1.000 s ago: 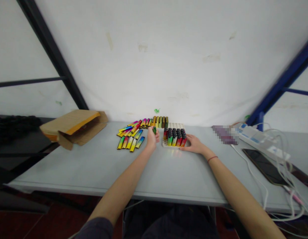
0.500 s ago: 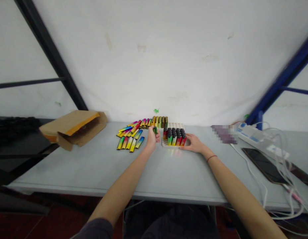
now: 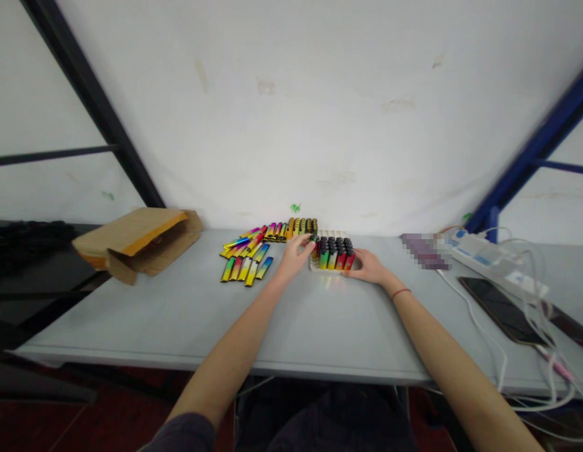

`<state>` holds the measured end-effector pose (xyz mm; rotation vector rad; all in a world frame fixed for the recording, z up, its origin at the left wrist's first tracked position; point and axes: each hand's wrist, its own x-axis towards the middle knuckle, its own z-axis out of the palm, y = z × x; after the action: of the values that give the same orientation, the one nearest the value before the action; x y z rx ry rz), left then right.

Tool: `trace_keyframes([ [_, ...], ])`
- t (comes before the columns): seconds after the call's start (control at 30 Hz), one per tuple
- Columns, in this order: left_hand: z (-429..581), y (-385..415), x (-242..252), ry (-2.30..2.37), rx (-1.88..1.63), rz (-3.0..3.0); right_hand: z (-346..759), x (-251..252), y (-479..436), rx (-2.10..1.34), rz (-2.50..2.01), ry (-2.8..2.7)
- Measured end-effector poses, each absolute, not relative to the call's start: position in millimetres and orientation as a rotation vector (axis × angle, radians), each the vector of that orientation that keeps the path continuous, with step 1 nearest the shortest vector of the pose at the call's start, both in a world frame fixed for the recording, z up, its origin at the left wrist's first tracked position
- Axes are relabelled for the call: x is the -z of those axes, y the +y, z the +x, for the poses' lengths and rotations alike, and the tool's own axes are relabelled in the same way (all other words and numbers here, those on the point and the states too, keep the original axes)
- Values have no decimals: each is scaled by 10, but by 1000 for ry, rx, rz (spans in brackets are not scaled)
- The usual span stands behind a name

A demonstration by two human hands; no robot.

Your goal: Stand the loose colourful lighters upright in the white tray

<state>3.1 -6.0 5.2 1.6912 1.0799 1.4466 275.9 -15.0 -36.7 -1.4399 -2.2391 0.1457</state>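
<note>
A white tray [image 3: 325, 271] on the table holds several upright lighters [image 3: 336, 254] with black tops and green, yellow and red bodies. At the tray's left end, the fingertips of my left hand [image 3: 295, 256] pinch a lighter [image 3: 314, 238] with a dark green top; its lower part is hidden. My right hand [image 3: 370, 269] clasps the tray's right end, thumb at the front corner and fingers behind. Left of my left hand, shiny multicoloured sleeves [image 3: 245, 270] lie in a loose spread. Behind it stands a block of gold-topped sleeves [image 3: 302, 226].
An open brown paper bag [image 3: 135, 235] lies at the table's left. On the right are a phone [image 3: 501, 309], a white power strip [image 3: 489, 257] with tangled cables, and a purplish, partly pixelated object [image 3: 420, 250]. A white wall [image 3: 295, 125] closes off the back.
My left hand has moved right and slightly up with the lighter, from beside the tray to its left end. The tray has shifted slightly right and back, with my right hand still on it.
</note>
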Motion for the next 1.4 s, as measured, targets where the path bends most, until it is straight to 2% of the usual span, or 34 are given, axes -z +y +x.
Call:
trace_keyframes([
  [0.53, -14, -151, -79, 1115, -1172, 1940, 2754, 391, -160, -128, -1455, -2257],
  [0.67, -198, -215, -255, 1516, -1070, 1988, 2757, 387, -159, -128, -1463, -2263],
  [0.83, -647, -159, -398, 2194, -631, 2045, 2758, 401, -156, -140, -1475, -2255],
  [1.0, -808, -51, -315, 2317, -412, 1972, 2759, 409, -159, -135, -1469, -2243],
  [1.2, -543, -95, -245, 2148, -673, 1851, 2751, 380, -175, -127, -1465, -2258],
  [1.4, -349, -96, -176, 1960, -762, 1799, 2748, 383, -178, -111, -1460, -2258],
])
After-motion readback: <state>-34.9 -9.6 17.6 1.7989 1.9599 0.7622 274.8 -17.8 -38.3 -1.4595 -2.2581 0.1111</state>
